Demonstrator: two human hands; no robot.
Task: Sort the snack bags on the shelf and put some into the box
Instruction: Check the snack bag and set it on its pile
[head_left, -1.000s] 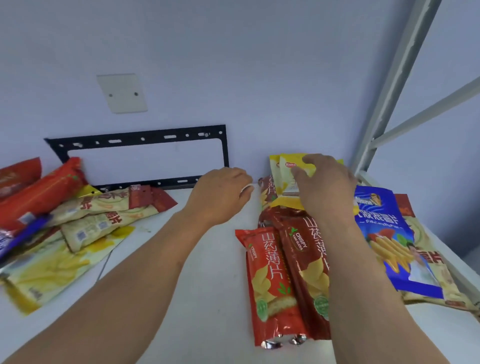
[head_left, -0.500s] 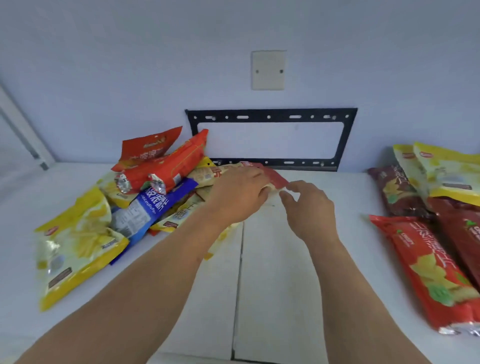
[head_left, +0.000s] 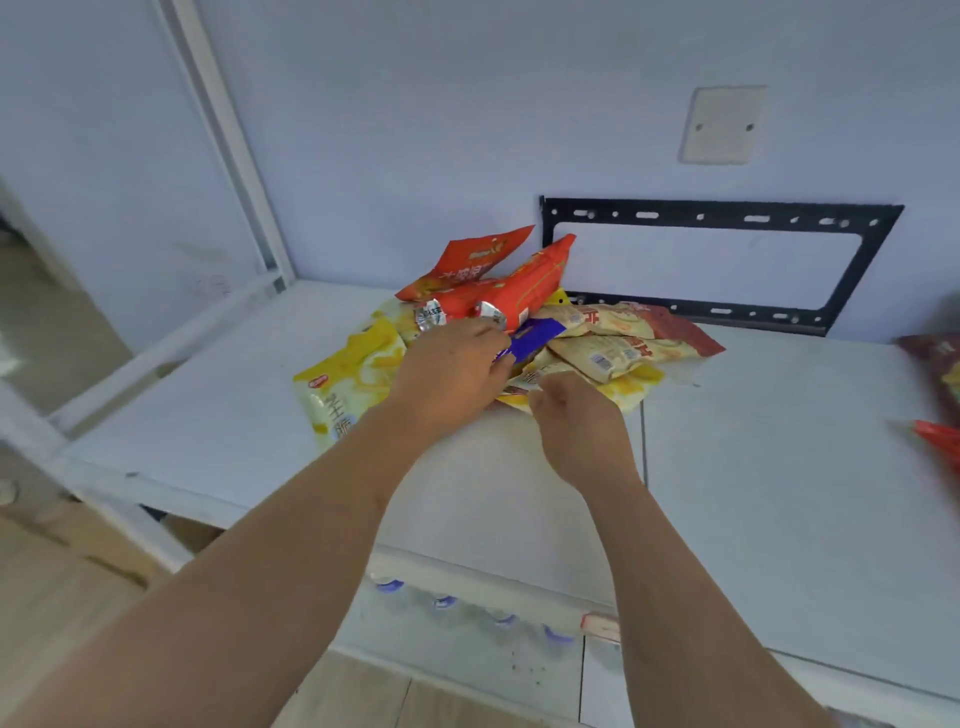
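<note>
Both hands are in the heap of snack bags at the back of the white shelf (head_left: 249, 415), just in front of the black wall bracket (head_left: 722, 218).

The left hand (head_left: 452, 374) lies palm-down over the middle of the heap, fingers bent towards the blue bag (head_left: 535, 338). Its fingertips meet that bag's near edge, but whether they have actually pinched it I cannot tell. The blue bag's long axis runs away from the fingers, up and to the right, with its far end tucked under the orange packets (head_left: 514, 296).

The right hand (head_left: 576, 421) sits just beside the left, at the near edge of the heap. Its fingers are curled in and seem to pinch the edge of a pale beige bag (head_left: 608, 358), though the grip is partly hidden by the knuckles.

A yellow chip bag (head_left: 353, 374) lies flat to the left, partly under the left forearm.

The left hand is the nearer one to the blue bag, so a pull back along that axis looks likeliest (the orange packets on top may slide with it). No box is in view.
</note>
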